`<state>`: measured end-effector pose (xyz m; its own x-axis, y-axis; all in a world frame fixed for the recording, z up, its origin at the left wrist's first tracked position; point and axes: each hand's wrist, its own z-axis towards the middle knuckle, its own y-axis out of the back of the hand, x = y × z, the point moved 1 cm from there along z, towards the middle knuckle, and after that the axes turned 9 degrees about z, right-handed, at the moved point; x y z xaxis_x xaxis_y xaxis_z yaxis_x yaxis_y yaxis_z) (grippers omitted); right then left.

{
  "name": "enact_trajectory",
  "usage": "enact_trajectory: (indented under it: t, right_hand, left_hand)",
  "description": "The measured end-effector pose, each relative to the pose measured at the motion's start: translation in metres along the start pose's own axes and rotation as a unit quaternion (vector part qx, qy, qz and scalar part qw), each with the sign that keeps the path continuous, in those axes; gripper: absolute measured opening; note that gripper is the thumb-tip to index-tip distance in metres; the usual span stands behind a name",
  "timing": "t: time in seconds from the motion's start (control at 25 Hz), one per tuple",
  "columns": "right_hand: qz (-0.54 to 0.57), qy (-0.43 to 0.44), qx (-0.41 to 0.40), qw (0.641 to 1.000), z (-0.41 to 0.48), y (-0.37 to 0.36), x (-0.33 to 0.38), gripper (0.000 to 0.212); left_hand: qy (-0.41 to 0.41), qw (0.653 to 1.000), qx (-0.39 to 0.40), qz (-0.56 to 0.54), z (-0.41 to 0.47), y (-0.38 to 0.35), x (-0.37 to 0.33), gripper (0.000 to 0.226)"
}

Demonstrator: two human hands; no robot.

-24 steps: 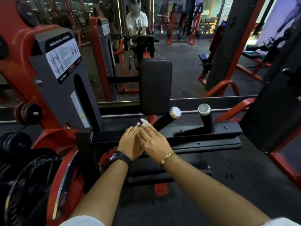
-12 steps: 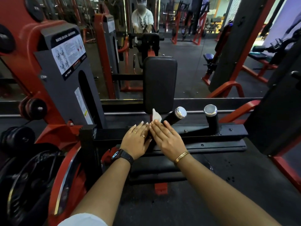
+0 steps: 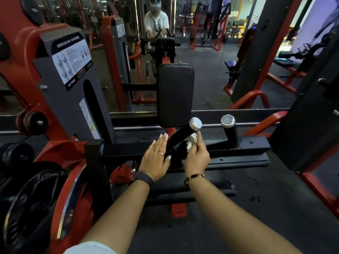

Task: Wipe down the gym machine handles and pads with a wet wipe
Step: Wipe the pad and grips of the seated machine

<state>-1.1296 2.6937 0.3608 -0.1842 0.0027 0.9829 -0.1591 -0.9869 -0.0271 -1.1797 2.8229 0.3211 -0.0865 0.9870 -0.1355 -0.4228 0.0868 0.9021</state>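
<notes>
A black handle point(image 3: 180, 137) with a chrome end cap slants up from the machine's black crossbar point(image 3: 128, 149). My right hand point(image 3: 197, 158) pinches a crumpled white wet wipe point(image 3: 191, 141) against the right side of that handle, just below the cap. My left hand point(image 3: 156, 158) lies flat with fingers apart on the crossbar, touching the handle's lower left side. A second, upright black handle point(image 3: 231, 132) stands to the right. An upright black pad point(image 3: 175, 94) rises behind the handles.
A grey shroud point(image 3: 73, 92) with an instruction label and a red frame stand at left, above weight plates point(image 3: 27, 198). A mirror behind reflects a person. A black column point(image 3: 311, 114) and red floor rails point(image 3: 319, 187) close in the right. Dark rubber floor lies below.
My hands have parted. The right hand has taken the wipe and moved up onto the slanted handle's right side; the left hand now rests flat beside the handle's base.
</notes>
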Motion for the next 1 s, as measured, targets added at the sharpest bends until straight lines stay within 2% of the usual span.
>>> enact_trajectory:
  t: [0.16,0.32,0.4,0.48,0.52,0.64,0.72,0.76,0.8,0.84,0.88,0.92,0.96,1.0]
  right_hand:
    - [0.084,-0.109,0.024,0.990,-0.005,-0.025,0.016,0.037]
    - [0.077,-0.215,0.131,0.965,-0.007,-0.028,-0.008,0.032]
    - [0.168,-0.246,0.184,0.937,0.010,-0.022,0.004,0.030]
    - [0.302,-0.255,0.234,0.888,0.034,-0.017,0.029,0.021]
    - [0.333,-0.252,0.252,0.873,0.046,-0.012,0.043,0.018]
    - [0.334,-0.208,0.269,0.879,0.063,0.007,0.070,0.025]
    - [0.321,-0.124,0.255,0.904,0.062,0.016,0.081,0.030]
    - [0.266,-0.027,0.244,0.932,0.060,0.017,0.084,0.030]
    - [0.152,0.118,0.241,0.951,0.056,0.016,0.088,0.029]
    - [0.000,0.281,0.234,0.931,0.050,0.012,0.087,0.029]
    - [-0.139,0.425,0.214,0.869,0.042,0.006,0.082,0.028]
    - [-0.240,0.517,0.189,0.800,0.036,0.001,0.073,0.028]
    - [-0.302,0.555,0.175,0.755,0.030,-0.002,0.064,0.030]
    - [-0.338,0.569,0.154,0.734,0.026,-0.003,0.059,0.031]
  left_hand:
    - [0.029,0.998,-0.003,-0.062,0.000,-0.002,-0.018,0.080]
    - [0.021,0.994,-0.019,-0.107,0.004,0.003,-0.020,0.084]
    - [0.018,0.993,-0.022,-0.118,0.004,0.003,-0.021,0.084]
    - [0.016,0.992,-0.019,-0.122,0.004,0.003,-0.019,0.084]
    - [0.016,0.992,-0.017,-0.122,0.005,0.002,-0.018,0.085]
    - [0.013,0.993,-0.015,-0.115,0.005,0.001,-0.017,0.085]
    - [0.008,0.994,-0.016,-0.104,0.006,0.002,-0.013,0.085]
    - [0.000,0.995,-0.020,-0.098,0.008,0.002,-0.010,0.086]
    - [-0.011,0.995,-0.027,-0.093,0.008,0.002,-0.008,0.088]
    - [-0.019,0.995,-0.031,-0.088,0.009,0.003,-0.006,0.091]
    - [-0.017,0.996,-0.028,-0.087,0.009,0.004,-0.006,0.095]
    - [-0.008,0.996,-0.024,-0.089,0.008,0.005,-0.007,0.097]
    - [0.003,0.995,-0.023,-0.092,0.007,0.006,-0.009,0.098]
    - [0.008,0.995,-0.024,-0.096,0.007,0.007,-0.010,0.099]
